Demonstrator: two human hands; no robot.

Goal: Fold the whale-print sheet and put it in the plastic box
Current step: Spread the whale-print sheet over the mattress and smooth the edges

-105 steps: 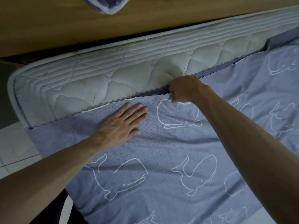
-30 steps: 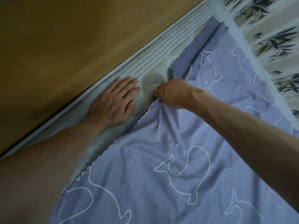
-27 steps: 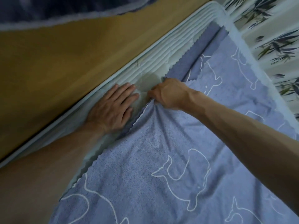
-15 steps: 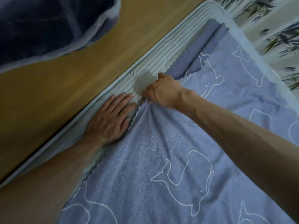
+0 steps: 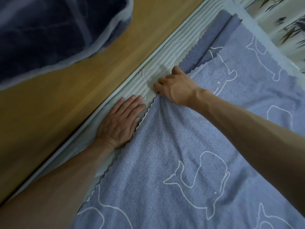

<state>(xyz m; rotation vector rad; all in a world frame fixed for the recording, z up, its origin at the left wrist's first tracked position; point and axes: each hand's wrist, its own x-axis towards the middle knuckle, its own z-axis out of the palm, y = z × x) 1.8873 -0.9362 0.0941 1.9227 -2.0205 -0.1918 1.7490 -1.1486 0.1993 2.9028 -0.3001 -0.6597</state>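
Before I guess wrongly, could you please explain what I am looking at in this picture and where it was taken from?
There is no machine here. A person wears a camera on the head, so the one view looks forward and down at their own two bare arms. They are leaning over a bed. The pale quilted mattress lies beside a wooden surface, and a blue sheet printed with white whale outlines covers most of it. The right hand has its fingers curled, gripping the sheet's zigzag edge. The left hand lies flat with straight fingers on the mattress, right at that edge. A dark blue blanket shows at top left. No plastic box is in view.
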